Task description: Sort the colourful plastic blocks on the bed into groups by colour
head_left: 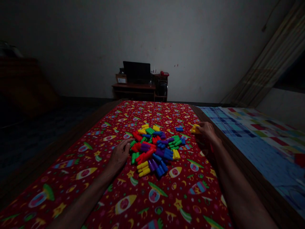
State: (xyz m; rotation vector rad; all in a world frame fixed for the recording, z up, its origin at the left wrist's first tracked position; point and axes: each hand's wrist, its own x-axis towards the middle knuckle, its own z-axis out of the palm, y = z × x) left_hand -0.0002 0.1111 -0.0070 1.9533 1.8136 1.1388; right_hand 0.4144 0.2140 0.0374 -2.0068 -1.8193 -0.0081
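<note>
Yellow block in right grip, off the right side of the pile

Right hand (206,130): grip closed, fingertips on the near end of the yellow block (194,128); block sticks out to the left of the fingers, over the red cloth (152,194). Small blue block (179,129) lies alone between it and the block pile (154,148). Left hand (121,153): fingers half curled at the pile's left edge, by green blocks (135,157); can't tell if its grip has anything.

Red rocket-print cloth (166,190) beneath a loose heap of coloured plastic pieces (147,155), a blue piece (179,129) just apart.
</note>
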